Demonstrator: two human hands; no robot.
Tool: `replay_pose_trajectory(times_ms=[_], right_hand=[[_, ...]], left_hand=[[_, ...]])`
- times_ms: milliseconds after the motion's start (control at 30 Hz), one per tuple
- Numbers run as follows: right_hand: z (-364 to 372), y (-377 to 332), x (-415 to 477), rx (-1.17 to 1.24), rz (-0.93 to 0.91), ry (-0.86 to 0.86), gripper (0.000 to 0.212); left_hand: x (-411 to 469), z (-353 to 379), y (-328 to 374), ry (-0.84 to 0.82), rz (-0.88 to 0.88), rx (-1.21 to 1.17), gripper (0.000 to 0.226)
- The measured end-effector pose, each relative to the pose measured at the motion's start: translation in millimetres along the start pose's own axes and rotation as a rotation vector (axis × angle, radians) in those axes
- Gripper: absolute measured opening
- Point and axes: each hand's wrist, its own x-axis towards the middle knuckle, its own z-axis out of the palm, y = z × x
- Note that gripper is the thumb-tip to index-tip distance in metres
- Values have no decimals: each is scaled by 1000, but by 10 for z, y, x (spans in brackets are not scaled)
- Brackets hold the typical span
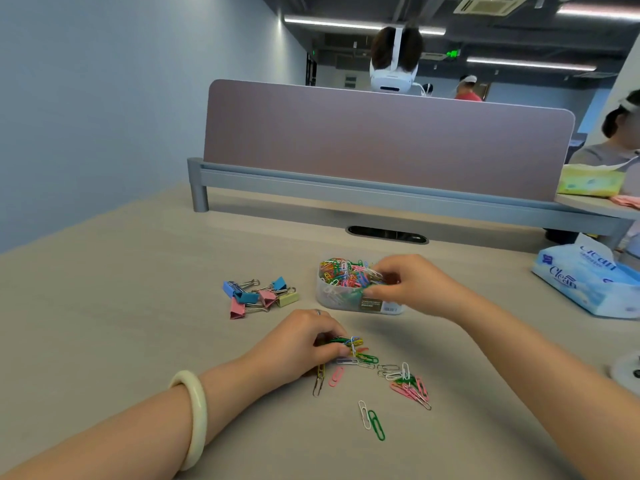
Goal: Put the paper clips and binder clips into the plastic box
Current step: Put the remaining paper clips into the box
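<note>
Paper clips (405,379) in mixed colours lie loose on the tabletop (138,306), just right of the left hand (304,341) and nearer the person. That hand rests on the tabletop with its fingers curled, pinching a small bunch of them; a pale bracelet (194,417) sits on its wrist. Beyond it, the right hand (412,285) is over the right side of the plastic box (346,301), fingers bent, tips among the clips heaped inside; whether it grips any I cannot tell. Binder clips (259,296) lie in a cluster left of the box, beyond the left hand. A tissue pack (585,285) lies well right of the right hand.
</note>
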Motion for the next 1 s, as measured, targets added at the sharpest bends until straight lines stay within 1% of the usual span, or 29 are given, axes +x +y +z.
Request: replay_pose_trajectory(times_ms=[133, 233, 333, 367, 400, 433, 500, 667, 767, 900, 1000], right_hand=[[27, -36, 466, -156, 70, -37, 24], [62, -78, 645, -253, 106, -121, 24], [138, -150, 715, -261, 120, -179, 35], [160, -163, 723, -255, 123, -177, 32], [183, -164, 735, -248, 135, -172, 25], [201, -162, 738, -239, 133, -155, 17], [219, -150, 722, -206, 133, -106, 22], [242, -105, 674, -130, 135, -21, 14], [242, -65, 664, -69, 135, 71, 11], [147, 13, 716, 53, 190, 176, 11], [111, 115, 790, 53, 236, 240, 10]], left_hand=[[-9, 3, 3, -4, 3, -14, 17], [-10, 3, 5, -19, 21, -15, 17], [-2, -5, 2, -28, 25, -25, 17], [-3, -8, 4, -33, 25, -29, 17], [-3, -9, 3, -38, 26, -34, 18], [-5, -9, 4, -42, 26, -38, 18], [-11, -4, 9, -48, 26, -39, 19], [-6, 9, 22, -51, 25, -54, 18], [-5, 23, 15, -36, 40, -52, 18], [-1, 35, 1, -19, 22, -71, 17], [5, 34, -7, -10, 23, -100, 16]])
